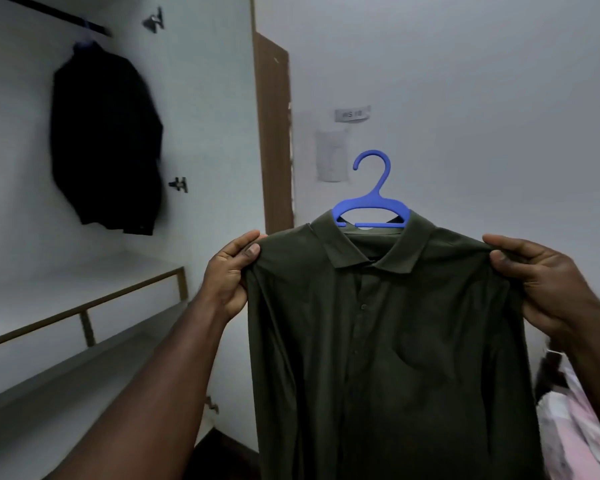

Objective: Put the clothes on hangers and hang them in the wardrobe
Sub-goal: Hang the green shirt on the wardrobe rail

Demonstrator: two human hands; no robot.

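Observation:
A dark olive collared shirt [388, 341] hangs on a blue plastic hanger [373, 199], whose hook sticks up above the collar. My left hand [229, 275] pinches the shirt's left shoulder and my right hand [548, 282] pinches its right shoulder, holding it up in front of me. The open wardrobe [194, 109] is to the left, with a dark rail [59, 16] near its top. A dark garment [104, 140] hangs from that rail.
The wardrobe's brown door edge [274, 133] stands between the wardrobe and the white wall. A shelf with a wooden front rail [84, 303] lies low on the left. Pink and white cloth [575, 420] shows at the lower right. Papers [331, 155] are stuck on the wall.

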